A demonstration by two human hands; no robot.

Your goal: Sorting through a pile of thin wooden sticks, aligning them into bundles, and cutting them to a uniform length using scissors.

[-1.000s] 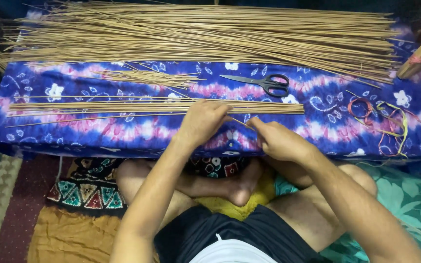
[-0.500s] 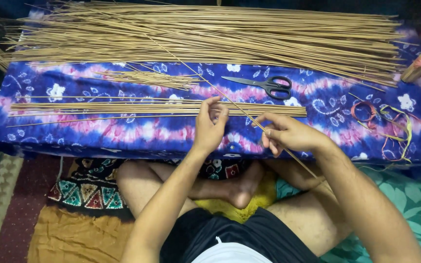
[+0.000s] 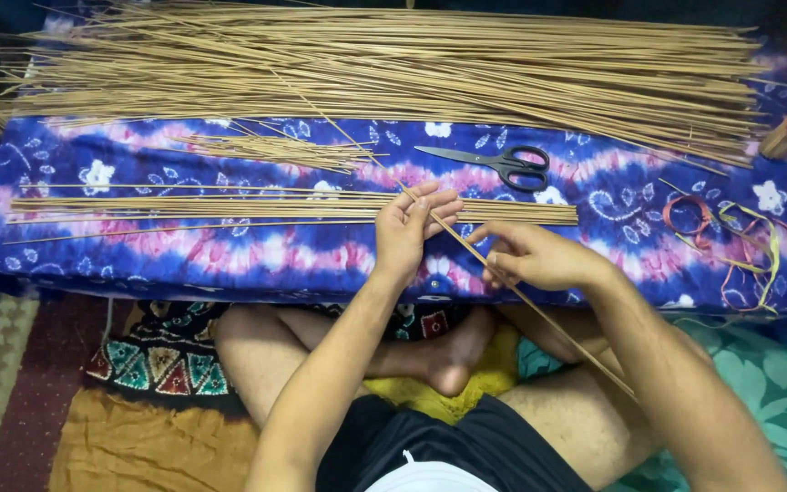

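Observation:
My right hand pinches one long thin stick that runs diagonally from the big pile down past my right knee. My left hand holds the same stick a little higher, fingers curled around it. Both hands hover over a blue and pink tie-dyed cloth. Just behind the hands lies a flat row of sorted sticks, lined up left to right.
A large pile of long sticks covers the back of the cloth. Black-handled scissors lie behind my right hand. A small loose bunch of short sticks sits left of them. Coloured rubber bands lie at right. My crossed legs are below.
Both hands have lifted off the flat row of sticks. They now hold a single long stick drawn diagonally toward my lap.

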